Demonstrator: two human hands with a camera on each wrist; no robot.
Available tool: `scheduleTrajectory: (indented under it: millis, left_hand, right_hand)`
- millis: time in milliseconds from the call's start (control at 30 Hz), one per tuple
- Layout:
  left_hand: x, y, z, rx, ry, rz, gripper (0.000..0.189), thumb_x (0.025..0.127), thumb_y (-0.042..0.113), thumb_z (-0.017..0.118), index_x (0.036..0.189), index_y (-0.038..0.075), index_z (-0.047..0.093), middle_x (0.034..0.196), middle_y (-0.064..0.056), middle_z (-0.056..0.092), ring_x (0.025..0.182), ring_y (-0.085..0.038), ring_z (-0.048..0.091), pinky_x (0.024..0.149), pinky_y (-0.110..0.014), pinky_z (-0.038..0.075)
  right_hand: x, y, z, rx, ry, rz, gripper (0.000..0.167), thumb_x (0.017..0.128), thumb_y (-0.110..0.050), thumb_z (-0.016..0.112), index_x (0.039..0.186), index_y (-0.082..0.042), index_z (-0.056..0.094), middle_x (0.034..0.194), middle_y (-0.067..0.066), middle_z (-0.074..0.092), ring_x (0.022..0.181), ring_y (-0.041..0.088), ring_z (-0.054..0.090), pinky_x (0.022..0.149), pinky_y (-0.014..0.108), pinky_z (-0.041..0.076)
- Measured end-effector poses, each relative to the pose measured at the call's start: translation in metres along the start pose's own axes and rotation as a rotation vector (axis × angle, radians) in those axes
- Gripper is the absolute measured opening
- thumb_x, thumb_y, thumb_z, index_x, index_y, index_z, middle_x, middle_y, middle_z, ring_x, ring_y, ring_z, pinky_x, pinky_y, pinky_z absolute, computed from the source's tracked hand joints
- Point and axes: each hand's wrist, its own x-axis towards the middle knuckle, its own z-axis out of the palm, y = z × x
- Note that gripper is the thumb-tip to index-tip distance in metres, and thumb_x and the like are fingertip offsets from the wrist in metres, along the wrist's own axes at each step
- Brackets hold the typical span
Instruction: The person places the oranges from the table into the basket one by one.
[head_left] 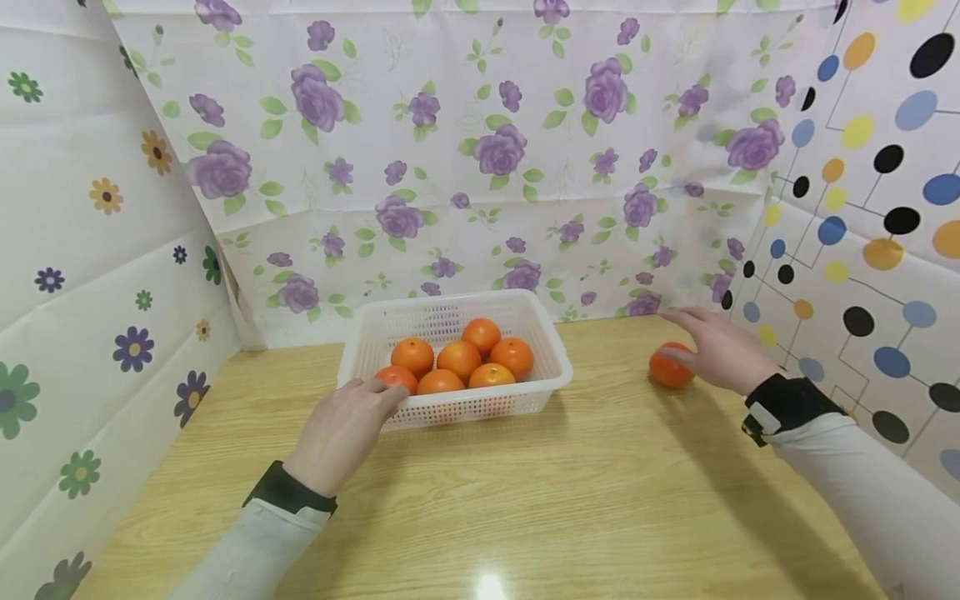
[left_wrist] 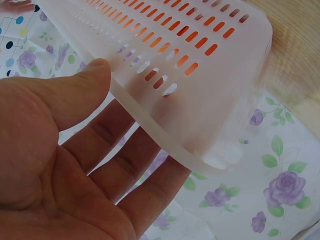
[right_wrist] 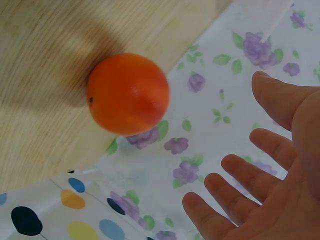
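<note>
A white plastic basket point(head_left: 551, 367) with slotted walls stands on the table, holding several oranges point(head_left: 459, 360). At its near left corner, my left hand point(head_left: 348, 429) holds the rim. In the left wrist view, the thumb point(left_wrist: 87, 92) lies against the outer wall, while the other fingers pass over the rim to the inside. A single orange point(head_left: 670, 367) sits on the table to the right of the basket. Just above and beside this fruit, my right hand point(head_left: 720, 350) has its fingers spread apart. The right wrist view shows a gap between the hand and the orange point(right_wrist: 128, 95).
The wooden table point(head_left: 480, 492) meets a back wall covered with purple-flower sheeting point(head_left: 465, 108). On the left stands a flower-print side wall point(head_left: 90, 250), and on the right a dotted one point(head_left: 862, 208), close to my right forearm.
</note>
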Motion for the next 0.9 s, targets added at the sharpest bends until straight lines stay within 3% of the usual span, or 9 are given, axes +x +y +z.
scheduleTrajectory:
  millis: [900]
  left_hand:
    - [0.000,0.001,-0.001,0.006,-0.006,0.000,0.034,0.085,-0.004,0.091,0.105,0.017,0.071,0.087,0.001,0.068,0.070,-0.020,0.055,0.063,-0.034,0.052]
  right_hand:
    - [0.014,0.034,0.022,-0.010,-0.051,0.082,0.072,0.105,-0.031,0.077,0.161,0.003,0.048,0.157,0.042,0.046,0.139,0.065,0.048,0.111,0.079,0.039]
